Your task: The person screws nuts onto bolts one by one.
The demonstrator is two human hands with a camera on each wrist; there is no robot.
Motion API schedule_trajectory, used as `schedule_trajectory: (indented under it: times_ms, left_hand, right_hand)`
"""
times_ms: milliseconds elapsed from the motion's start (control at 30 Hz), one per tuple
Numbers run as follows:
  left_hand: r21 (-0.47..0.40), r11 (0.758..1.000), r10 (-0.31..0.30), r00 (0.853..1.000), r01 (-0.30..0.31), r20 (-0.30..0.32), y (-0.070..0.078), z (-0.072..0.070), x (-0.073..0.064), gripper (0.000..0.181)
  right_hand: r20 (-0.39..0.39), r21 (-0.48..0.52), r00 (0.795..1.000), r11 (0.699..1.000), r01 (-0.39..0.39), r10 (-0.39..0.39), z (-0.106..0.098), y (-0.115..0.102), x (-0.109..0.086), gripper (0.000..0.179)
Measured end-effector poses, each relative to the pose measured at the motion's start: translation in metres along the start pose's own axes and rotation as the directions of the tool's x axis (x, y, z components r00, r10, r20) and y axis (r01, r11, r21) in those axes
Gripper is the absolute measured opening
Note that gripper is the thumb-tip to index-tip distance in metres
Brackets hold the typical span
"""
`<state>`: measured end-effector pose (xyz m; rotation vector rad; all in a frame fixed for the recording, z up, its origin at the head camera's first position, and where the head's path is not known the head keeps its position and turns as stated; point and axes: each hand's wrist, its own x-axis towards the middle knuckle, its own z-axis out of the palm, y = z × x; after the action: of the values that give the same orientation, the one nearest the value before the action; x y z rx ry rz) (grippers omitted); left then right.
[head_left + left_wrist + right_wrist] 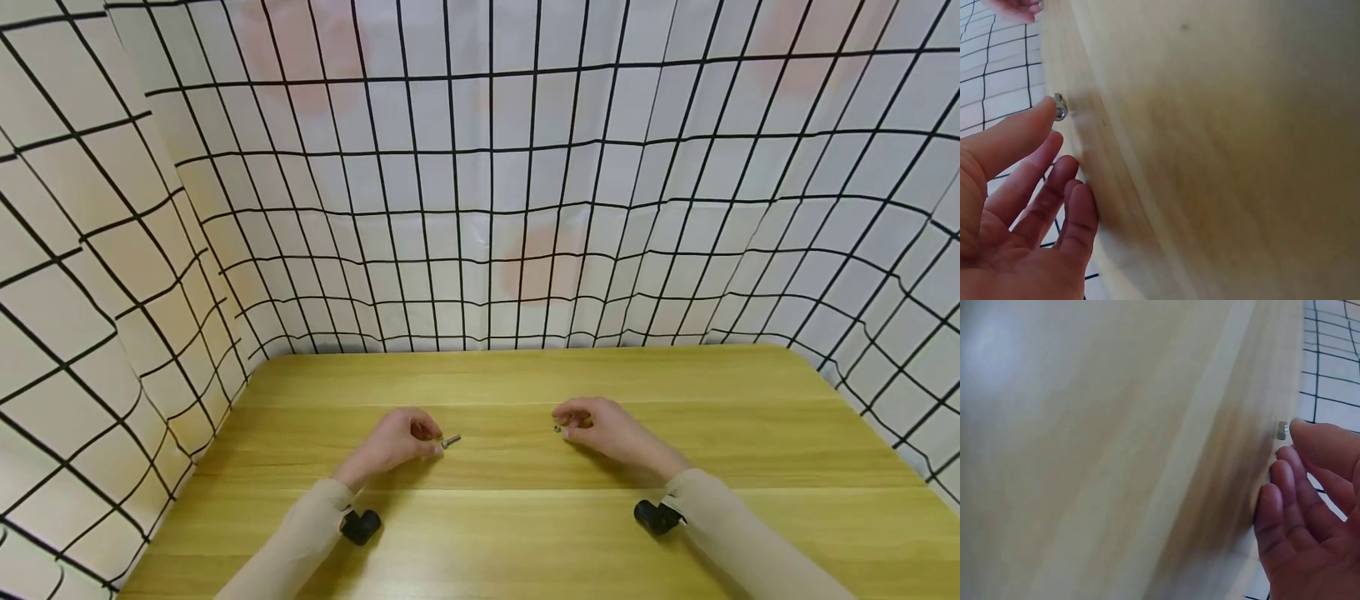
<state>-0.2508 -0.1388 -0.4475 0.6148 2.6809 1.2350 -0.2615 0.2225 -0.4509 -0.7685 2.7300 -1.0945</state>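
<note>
A small metal bolt (pixel 452 441) lies on the wooden table, its head end at the fingertips of my left hand (pixel 397 437). The thumb and index finger are bent toward each other with a gap between them. In the left wrist view the bolt (pixel 1060 107) shows just past the thumb tip; whether they touch is unclear. Over on the right, a small metal nut (pixel 557 428) sits by the thumb and fingertips of my right hand (pixel 603 427). The right wrist view shows that nut (pixel 1282 430) right beside the thumb tip, the fingers loosely curved apart from it.
The wooden table (pixel 495 533) spans the space under both hands. White wall sheets with a black grid (pixel 465 183) enclose its back and sides. A black wrist camera (pixel 361 527) sits at the left cuff, another black camera (pixel 657 517) at the right.
</note>
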Motion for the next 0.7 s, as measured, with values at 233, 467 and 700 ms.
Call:
schedule_trajectory:
  times_ms: [233,467,700]
  left_hand:
    - [0.015,0.999,0.033,0.999,-0.033,0.010,-0.001,0.002,0.006,0.015]
    - [0.031,0.999,0.021,1.000,-0.022,0.016,-0.001,0.005,0.009,0.016]
    - [0.013,1.000,0.027,1.000,-0.027,0.011,0.002,0.007,0.010,0.012]
  right_hand:
    - [0.021,-0.009,1.000,1.000,-0.014,0.014,-0.001,0.003,0.004,0.025]
    - [0.038,0.006,0.999,1.000,-0.018,0.018,0.000,0.005,0.009,0.019]
    - [0.036,-0.005,0.999,1.000,-0.006,0.007,0.001,0.008,0.011,0.013]
